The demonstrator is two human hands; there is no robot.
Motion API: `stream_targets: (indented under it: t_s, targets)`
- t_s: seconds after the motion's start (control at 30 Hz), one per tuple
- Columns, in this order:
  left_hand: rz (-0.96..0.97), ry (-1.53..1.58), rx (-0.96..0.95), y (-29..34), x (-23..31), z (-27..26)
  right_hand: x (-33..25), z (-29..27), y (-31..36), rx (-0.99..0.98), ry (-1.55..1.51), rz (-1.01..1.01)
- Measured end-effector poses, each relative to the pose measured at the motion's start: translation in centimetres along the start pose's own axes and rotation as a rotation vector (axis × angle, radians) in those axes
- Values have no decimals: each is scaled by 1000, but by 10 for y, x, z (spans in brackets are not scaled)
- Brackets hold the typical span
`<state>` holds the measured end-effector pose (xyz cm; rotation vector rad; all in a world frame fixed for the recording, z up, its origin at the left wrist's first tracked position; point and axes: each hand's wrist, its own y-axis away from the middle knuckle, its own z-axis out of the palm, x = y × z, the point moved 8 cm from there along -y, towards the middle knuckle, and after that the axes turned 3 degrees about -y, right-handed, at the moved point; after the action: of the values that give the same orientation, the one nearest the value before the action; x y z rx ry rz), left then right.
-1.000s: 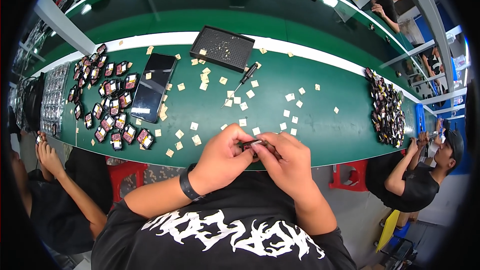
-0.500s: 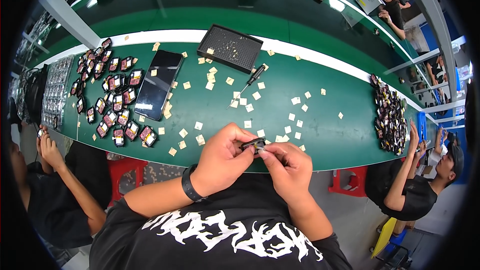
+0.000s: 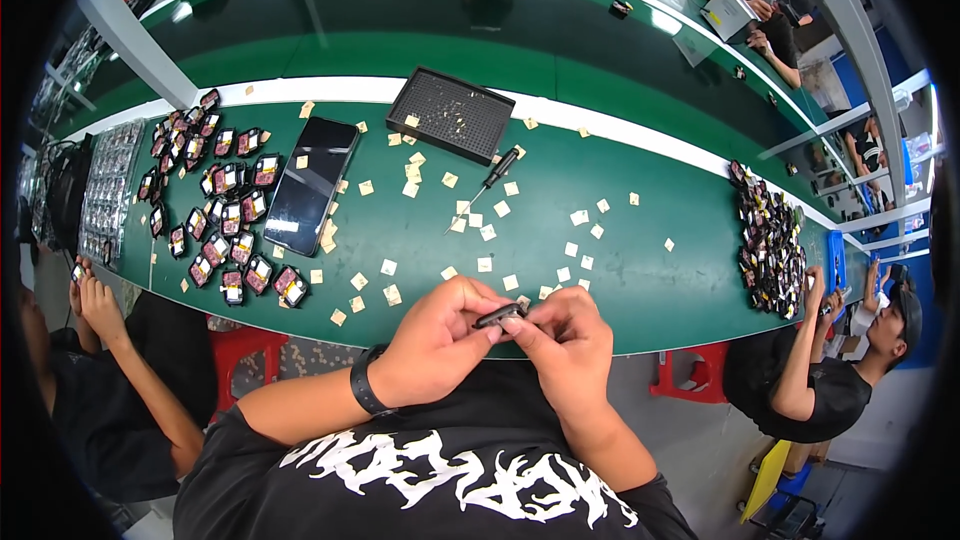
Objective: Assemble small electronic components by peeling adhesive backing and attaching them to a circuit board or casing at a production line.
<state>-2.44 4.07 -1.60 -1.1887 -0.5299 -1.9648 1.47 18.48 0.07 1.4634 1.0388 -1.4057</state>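
A glossy green surface point(image 3: 660, 285) runs across a busy workroom, with a co-worker in black point(image 3: 830, 380) seated well to the right of the fingers. The left hand point(image 3: 432, 340) and the right hand point(image 3: 574, 345) meet at its near edge, fingers drawn in narrow and pinching a small flat black part point(image 3: 496, 317) between them; something pale shows by the right thumb, too small to make out. Just beyond the fingers lie scattered pale square chips point(image 3: 484, 264); farther out are a black-handled screwdriver point(image 3: 500, 169) and a black rectangular gridded tray point(image 3: 437, 145). Left of the fingers sit a dark glossy slab like a phone point(image 3: 310, 190) and loose black-cased modules point(image 3: 232, 280); well to their right stands a dense pile of similar dark pieces point(image 3: 768, 240). The step in hand looks like close two-handed work on this one part; the next move seems to call for a steady left pinch and fine right-thumb control.
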Motion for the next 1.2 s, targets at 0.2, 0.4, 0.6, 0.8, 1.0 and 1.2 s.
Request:
stream_targets:
  t_s: [0.2, 0.4, 0.6, 0.8, 1.0, 1.2]
  targets:
    - [33, -33, -77, 3, 6, 1, 25, 8, 0, -84, -327, 324]
    - [-121, 59, 8, 2, -9, -7, 32, 9, 0, -99, -178, 339]
    - [-171, -579, -61, 2, 7, -8, 27, 12, -1, -146, -276, 432]
    - [3, -654, 330, 16, 40, -82, 20, -100, -28, 124, 88, 293]
    - [245, -1056, 850, 56, 137, -209, -22, -282, -41, 624, 1514, -225]
    - [-72, -1141, 895, 56, 142, -305, -12, -343, -69, 582, 1630, -178]
